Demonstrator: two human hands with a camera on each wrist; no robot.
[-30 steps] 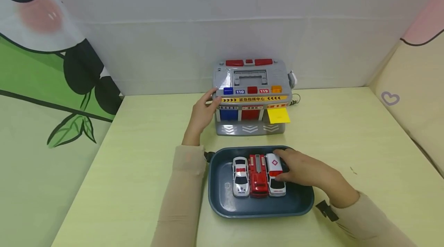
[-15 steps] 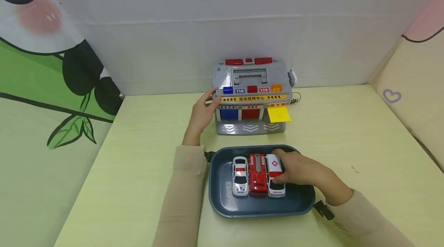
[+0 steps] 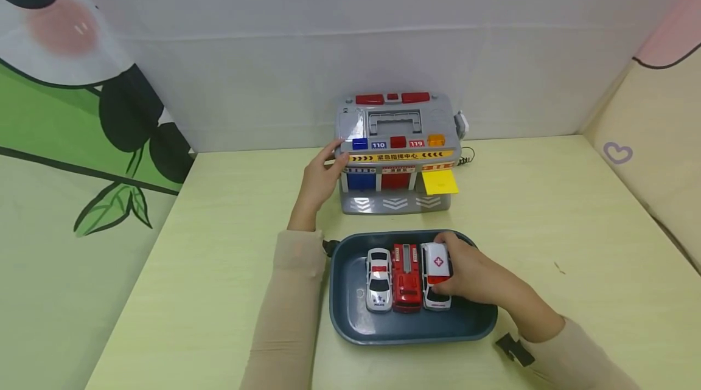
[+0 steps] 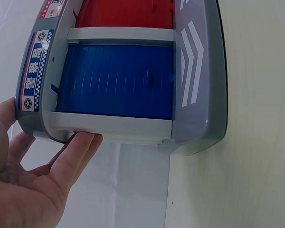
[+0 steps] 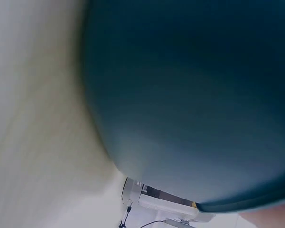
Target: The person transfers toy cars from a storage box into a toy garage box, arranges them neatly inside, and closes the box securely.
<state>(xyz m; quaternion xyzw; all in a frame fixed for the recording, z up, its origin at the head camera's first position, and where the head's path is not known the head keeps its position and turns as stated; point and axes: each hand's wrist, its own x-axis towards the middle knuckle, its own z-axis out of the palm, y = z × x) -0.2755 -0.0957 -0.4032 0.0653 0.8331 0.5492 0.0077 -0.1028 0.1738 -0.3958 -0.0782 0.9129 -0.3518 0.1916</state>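
Note:
My left hand [image 3: 320, 178] holds the left edge of a grey toy emergency station [image 3: 395, 203], its fingers at the roof corner and side wall. In the left wrist view, the station's blue door [image 4: 116, 80] fills the middle, beside these fingers. Inside a dark blue tray [image 3: 350, 332], my right hand [image 3: 470, 271] grips a white toy ambulance [image 3: 436, 259], thumb across its windscreen and fingers along its far side. Left of it lie a red toy fire engine [image 3: 407, 283] and a white toy police car [image 3: 378, 295]. The tray's outer wall [image 5: 190, 123] hides the right hand's grip in the right wrist view.
A yellow door flap [image 3: 440, 182] sticks out at the station's right front. On its right side hangs a small white handset [image 3: 462, 125] with a coiled cord [image 3: 467, 157]. The station stands close to the back wall [image 3: 263, 92] on a pale table [image 3: 547, 213].
My right hand's fingers have closed around the ambulance, which has tilted slightly within the tray. The left hand and the station have stayed in place.

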